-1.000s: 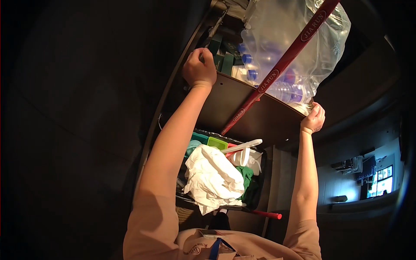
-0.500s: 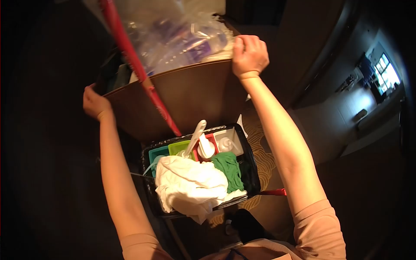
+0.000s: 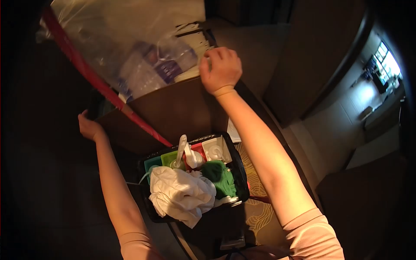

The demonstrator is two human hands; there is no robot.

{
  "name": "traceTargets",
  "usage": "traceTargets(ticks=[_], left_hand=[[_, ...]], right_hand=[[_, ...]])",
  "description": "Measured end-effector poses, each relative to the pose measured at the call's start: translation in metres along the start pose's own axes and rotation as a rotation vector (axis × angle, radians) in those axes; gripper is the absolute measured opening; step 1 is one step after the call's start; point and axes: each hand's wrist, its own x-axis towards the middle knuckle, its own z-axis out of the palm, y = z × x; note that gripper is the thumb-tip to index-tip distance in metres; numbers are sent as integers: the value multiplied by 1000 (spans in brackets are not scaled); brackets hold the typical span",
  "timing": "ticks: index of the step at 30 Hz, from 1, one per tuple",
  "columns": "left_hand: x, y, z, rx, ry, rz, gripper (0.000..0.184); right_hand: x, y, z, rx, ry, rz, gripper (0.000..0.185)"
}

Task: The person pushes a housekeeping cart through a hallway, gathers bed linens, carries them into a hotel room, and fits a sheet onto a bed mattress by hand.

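Note:
My left hand (image 3: 90, 127) is closed on the left corner of a dark brown cart panel (image 3: 173, 110). At the panel's right top corner, my right hand (image 3: 222, 69) has its fingers curled over the edge. Behind the panel lie plastic bottles with purple labels (image 3: 167, 69) in a clear bag. A red pole (image 3: 93, 78) slants across the panel between my hands. Below it sits a black bin (image 3: 243, 173) with a white cloth (image 3: 180, 193), a green cloth (image 3: 220, 178), and coloured compartments holding white-handled items.
Patterned carpet (image 3: 260, 216) shows to the right of the bin. A dark upright surface (image 3: 316, 60) stands at the right, and beyond it is a tiled room with a bright window (image 3: 387, 60). A red rod (image 3: 260, 199) sticks out beside the bin.
The view has turned, so the cart and both hands now appear further left and the red pole leans the other way. Both hands have stayed at the panel's corners.

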Motion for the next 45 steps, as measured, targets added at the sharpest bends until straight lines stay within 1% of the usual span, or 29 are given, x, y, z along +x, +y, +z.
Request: traceTargets(ticks=[1,2,4,5,7,8,10,12,13,14,16,19,22,24,26,28,30,32,36,39,43,45], left_hand=[[2,-2,-1,43,4,83,37],[2,-7,0,150,11,135,33],[2,-10,1,133,41,170,30],[2,-13,-2,223,55,235,30],[-4,8,-13,79,44,87,29],[-4,10,-13,-54,50,-4,30],[-4,11,-16,-104,56,-91,31],[-5,14,-25,-91,8,-155,33],[-6,16,-24,-123,18,-165,31],[-6,18,-25,-158,28,-170,29],[-5,13,-24,-141,64,-105,27],[-7,14,-31,-137,37,-135,27],[-6,12,-29,-140,67,-102,28],[-9,14,-32,-80,27,-170,33],[-11,11,-33,-124,16,-131,36],[-12,19,-36,-153,39,-117,33],[-15,22,-38,-141,39,-124,34],[-13,21,-36,-141,46,-126,35],[-16,22,-38,-128,73,-95,38],[-17,26,-41,-137,57,-164,39],[-16,25,-42,-162,117,-91,37],[-14,25,-50,-181,75,-83,35]], right_hand=[[1,0,1,-30,-1,-20,12],[-1,0,5,-58,11,-33,11],[-4,0,9,-77,8,-81,10],[-2,-3,5,-82,14,-104,10],[-5,-3,11,-120,-4,-138,11],[-3,-5,12,-131,-15,-172,11],[-2,-13,7,-115,-105,-115,12],[0,-17,6,-77,-133,-169,15],[-1,-18,7,-83,-148,-157,17],[-1,-19,9,-90,-160,-142,19],[-1,-16,11,-79,-178,-149,21],[-4,-16,14,-62,-180,-142,23],[-6,-17,17,-50,-160,-121,24],[-6,-16,12,-19,-186,-128,24],[-8,-14,7,-19,-170,-76,24],[-5,-12,3,-27,-169,-126,24],[-7,-9,-1,-28,-210,-119,23],[-6,-10,2,-16,-146,-128,23],[-10,-1,6,12,-100,-161,22],[-13,1,4,22,-91,-149,22],[-9,-2,9,51,-71,-171,23],[-7,-11,4,37,-59,-171,23]])
